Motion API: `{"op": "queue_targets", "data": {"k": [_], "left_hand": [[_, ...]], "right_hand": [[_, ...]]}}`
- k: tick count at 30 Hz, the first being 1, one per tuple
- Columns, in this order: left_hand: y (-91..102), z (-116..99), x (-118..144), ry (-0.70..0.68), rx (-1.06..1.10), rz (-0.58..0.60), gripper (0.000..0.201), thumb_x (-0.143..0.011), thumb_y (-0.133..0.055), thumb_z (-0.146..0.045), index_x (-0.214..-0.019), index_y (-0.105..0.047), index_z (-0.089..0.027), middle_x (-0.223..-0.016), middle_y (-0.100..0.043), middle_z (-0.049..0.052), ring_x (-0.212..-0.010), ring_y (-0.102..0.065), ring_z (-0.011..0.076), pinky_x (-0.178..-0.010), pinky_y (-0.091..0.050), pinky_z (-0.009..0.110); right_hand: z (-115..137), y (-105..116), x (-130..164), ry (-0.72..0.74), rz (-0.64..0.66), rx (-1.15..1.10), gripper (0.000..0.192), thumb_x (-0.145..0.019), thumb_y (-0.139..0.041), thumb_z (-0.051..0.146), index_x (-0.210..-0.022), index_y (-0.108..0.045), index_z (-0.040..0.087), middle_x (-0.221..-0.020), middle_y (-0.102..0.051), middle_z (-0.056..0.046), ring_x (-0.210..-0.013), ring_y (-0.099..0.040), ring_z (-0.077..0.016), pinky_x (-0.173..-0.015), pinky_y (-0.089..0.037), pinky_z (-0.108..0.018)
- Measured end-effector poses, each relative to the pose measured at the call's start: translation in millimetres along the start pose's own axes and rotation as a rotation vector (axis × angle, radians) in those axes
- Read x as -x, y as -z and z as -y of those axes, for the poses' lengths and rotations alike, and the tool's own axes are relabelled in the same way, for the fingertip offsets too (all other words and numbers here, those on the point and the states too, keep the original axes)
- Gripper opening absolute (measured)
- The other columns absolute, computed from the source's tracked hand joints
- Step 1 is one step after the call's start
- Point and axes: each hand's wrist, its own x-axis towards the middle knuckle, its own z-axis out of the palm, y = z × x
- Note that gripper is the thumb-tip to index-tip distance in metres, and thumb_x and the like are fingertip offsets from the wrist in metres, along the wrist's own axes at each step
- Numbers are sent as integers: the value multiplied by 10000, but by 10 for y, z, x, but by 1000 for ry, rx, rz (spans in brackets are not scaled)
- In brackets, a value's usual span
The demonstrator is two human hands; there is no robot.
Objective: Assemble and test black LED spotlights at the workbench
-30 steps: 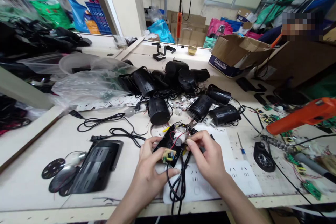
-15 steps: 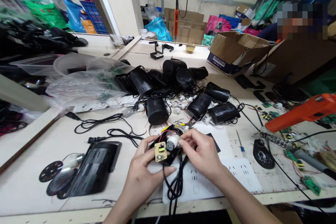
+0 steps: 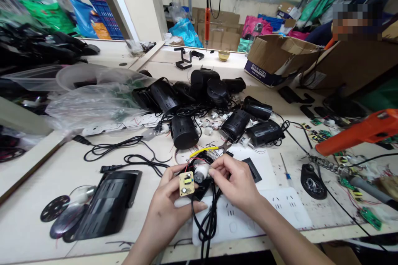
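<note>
Left hand (image 3: 168,207) grips circuit board (image 3: 186,183) — right hand (image 3: 238,182) pinches motor (image 3: 200,170) just beside.

head-worn view, looking down, workbench (image 3: 93,223) close

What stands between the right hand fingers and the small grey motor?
Nothing visible: the right hand fingers already touch the grey motor, while the left hand holds the assembly with the small circuit board.

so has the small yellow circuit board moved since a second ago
Yes. The small yellow circuit board has tipped up to face the camera and shifted left, toward the flat black housing on the bench.
</note>
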Motion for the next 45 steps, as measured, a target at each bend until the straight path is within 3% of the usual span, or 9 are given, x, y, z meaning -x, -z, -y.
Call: {"op": "queue_targets", "data": {"k": [4,8,13,19,24,32,39,45], "left_hand": [[19,52,-19,-44,-43,-16,308,-510,-900,-277,-775,-761,-206,-1159,-530,95,-1138,-565,295,-893,-573,385],[36,69,17,-266,-240,-38,298,-579,-882,-384,-797,-763,-220,-1161,-566,100,-1114,-581,300,-934,-551,437],[-4,23,138,-440,-469,-42,144,-696,-812,-282,-822,-750,-249,-1231,-540,106,-1097,-590,282,-887,-575,409],[-79,6,177,-513,-435,-107,129,-744,-779,-277,-865,-740,-250,-1243,-536,113,-1084,-615,267,-841,-594,366],[-62,28,159,-488,-408,-117,260,-714,-808,-395,-918,-738,-249,-1236,-575,121,-1095,-634,279,-868,-586,373],[-42,108,305,-448,-403,-140,243,-747,-783,-341,-969,-735,-255,-1339,-582,124,-1110,-658,287,-885,-589,360],[-107,119,424,-465,-367,-199,300,-752,-772,-218,-1041,-706,-264,-1376,-536,113,-1158,-639,264,-886,-582,281],[-127,74,451,-354,-263,-151,351,-738,-726,-90,-1044,-710,-260,-1401,-501,106,-981,-702,197,-839,-589,259]], "right_hand": [[-9,-4,5,19,-7,7,80,-831,-570,183,-759,-600,196,-629,-614,20,-540,-573,-103,-510,-455,-198],[-24,-5,50,84,-14,33,92,-844,-563,180,-762,-601,196,-629,-615,18,-544,-578,-107,-518,-462,-205],[-41,11,126,122,-66,23,109,-854,-573,166,-752,-592,197,-632,-630,21,-542,-599,-100,-529,-494,-193],[6,64,142,178,-106,45,101,-852,-590,148,-763,-594,196,-628,-632,27,-537,-609,-94,-528,-508,-174],[84,80,109,234,-114,99,108,-858,-570,133,-770,-594,192,-619,-615,20,-517,-586,-97,-494,-497,-177],[117,30,138,303,-142,126,98,-860,-566,116,-818,-603,196,-621,-619,24,-511,-600,-98,-495,-506,-176],[-4,-61,245,198,-114,122,52,-873,-614,198,-824,-624,213,-642,-636,21,-534,-613,-107,-515,-497,-195],[-87,-82,296,80,-65,53,57,-893,-622,259,-863,-641,214,-695,-642,-12,-599,-622,-133,-571,-513,-229]]}}
